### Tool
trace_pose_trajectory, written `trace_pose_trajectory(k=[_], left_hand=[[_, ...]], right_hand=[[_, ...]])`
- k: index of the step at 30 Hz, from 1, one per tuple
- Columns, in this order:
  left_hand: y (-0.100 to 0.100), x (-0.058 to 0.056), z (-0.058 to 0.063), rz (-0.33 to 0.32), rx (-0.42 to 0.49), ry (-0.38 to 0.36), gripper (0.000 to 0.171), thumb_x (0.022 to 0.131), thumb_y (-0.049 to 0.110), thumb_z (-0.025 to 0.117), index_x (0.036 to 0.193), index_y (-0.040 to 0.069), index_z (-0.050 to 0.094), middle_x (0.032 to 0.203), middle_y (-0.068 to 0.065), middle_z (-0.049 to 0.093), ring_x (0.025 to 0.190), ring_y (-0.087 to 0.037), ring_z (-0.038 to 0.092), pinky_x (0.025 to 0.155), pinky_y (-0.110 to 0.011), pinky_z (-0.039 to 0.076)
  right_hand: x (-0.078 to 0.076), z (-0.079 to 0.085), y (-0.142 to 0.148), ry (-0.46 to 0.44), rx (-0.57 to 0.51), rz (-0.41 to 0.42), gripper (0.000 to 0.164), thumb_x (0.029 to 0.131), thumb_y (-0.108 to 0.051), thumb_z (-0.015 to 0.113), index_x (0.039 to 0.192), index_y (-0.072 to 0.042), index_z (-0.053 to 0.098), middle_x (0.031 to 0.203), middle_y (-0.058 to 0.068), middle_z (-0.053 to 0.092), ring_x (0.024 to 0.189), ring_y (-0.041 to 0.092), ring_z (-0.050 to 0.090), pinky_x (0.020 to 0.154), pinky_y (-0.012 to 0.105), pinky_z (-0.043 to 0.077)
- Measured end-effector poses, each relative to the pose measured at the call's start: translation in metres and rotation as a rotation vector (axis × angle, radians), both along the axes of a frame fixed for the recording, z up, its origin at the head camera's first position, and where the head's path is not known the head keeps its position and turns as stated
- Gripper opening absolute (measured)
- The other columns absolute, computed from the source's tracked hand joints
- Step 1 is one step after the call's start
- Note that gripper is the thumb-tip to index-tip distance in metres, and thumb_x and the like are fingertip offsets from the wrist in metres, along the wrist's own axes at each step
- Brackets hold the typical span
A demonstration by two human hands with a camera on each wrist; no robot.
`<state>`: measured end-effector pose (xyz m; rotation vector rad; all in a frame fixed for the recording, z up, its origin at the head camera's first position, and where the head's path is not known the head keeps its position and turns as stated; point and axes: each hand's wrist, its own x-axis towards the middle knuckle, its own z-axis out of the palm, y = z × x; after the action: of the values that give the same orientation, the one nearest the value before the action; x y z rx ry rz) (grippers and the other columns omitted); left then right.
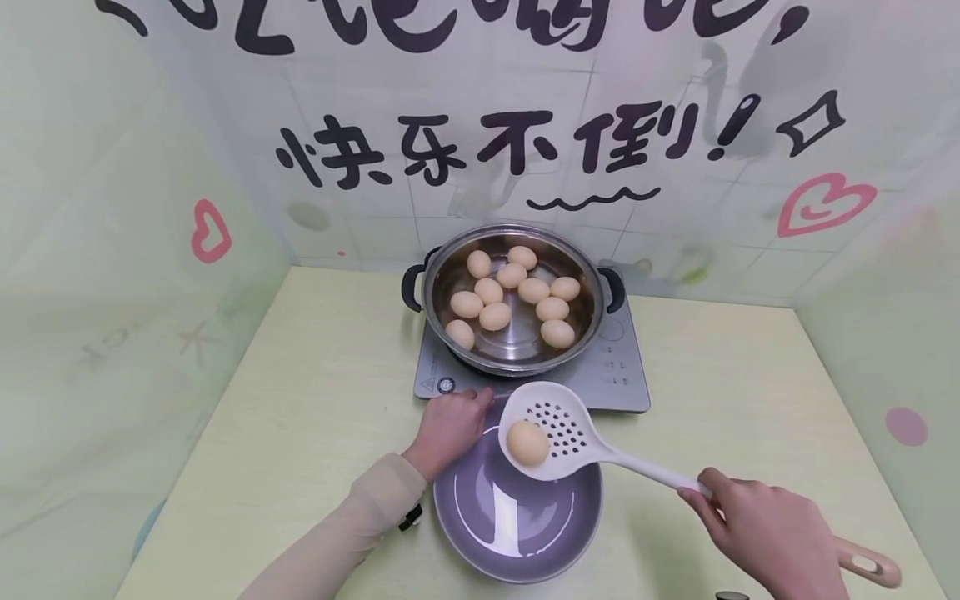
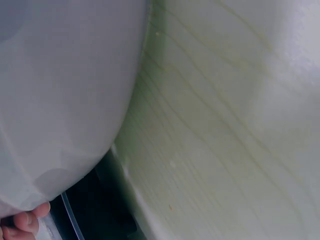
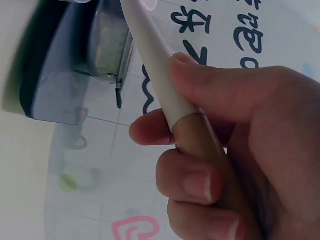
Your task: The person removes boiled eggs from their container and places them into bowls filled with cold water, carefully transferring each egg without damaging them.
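My right hand (image 1: 772, 525) grips a white slotted skimmer (image 1: 637, 464) by its wooden handle (image 3: 205, 145); thumb and fingers wrap round it in the right wrist view. One egg (image 1: 528, 442) lies in the skimmer's head, above a purple-grey bowl (image 1: 517, 533). At the bowl's far left rim, my left hand (image 1: 453, 425) holds the bowl. Its fingertips (image 2: 27, 222) show under the bowl's side in the left wrist view. Beyond the bowl, a steel pot (image 1: 513, 367) contains several more eggs (image 1: 495, 317).
The pot stands on a flat grey induction cooker (image 1: 626, 367), with black handles (image 1: 411, 287) sticking out on both sides. A pale green wood-grain table (image 1: 337, 350) bears everything. Behind and beside it hangs a printed sheet (image 1: 465, 83) with dark lettering.
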<state>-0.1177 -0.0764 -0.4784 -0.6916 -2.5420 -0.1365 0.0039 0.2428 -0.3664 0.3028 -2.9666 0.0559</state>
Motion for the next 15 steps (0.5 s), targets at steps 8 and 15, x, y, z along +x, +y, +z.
trace_pose_trajectory(k=[8,15], left_hand=[[0.0,0.0,0.0,0.006,-0.003,0.01,0.009,0.081,0.017,0.061,0.076,0.014,0.055,0.055,0.0,0.055,0.038,-0.017,0.048,0.034,-0.029,0.032],[0.001,-0.001,-0.001,0.005,-0.007,0.02,0.009,0.081,0.017,0.061,0.076,0.014,0.054,0.055,0.0,0.054,0.038,-0.017,0.047,0.034,-0.029,0.032]], right_hand=[[-0.002,-0.013,-0.003,-0.001,-0.026,-0.015,0.039,0.079,-0.035,0.066,0.059,-0.024,0.034,0.046,-0.013,0.022,0.041,0.008,0.022,0.038,0.027,0.019],[-0.006,-0.025,-0.003,0.118,-0.03,0.033,0.04,0.08,-0.039,0.063,0.058,-0.024,0.033,0.046,-0.014,0.019,0.04,0.007,0.017,0.037,0.026,0.016]])
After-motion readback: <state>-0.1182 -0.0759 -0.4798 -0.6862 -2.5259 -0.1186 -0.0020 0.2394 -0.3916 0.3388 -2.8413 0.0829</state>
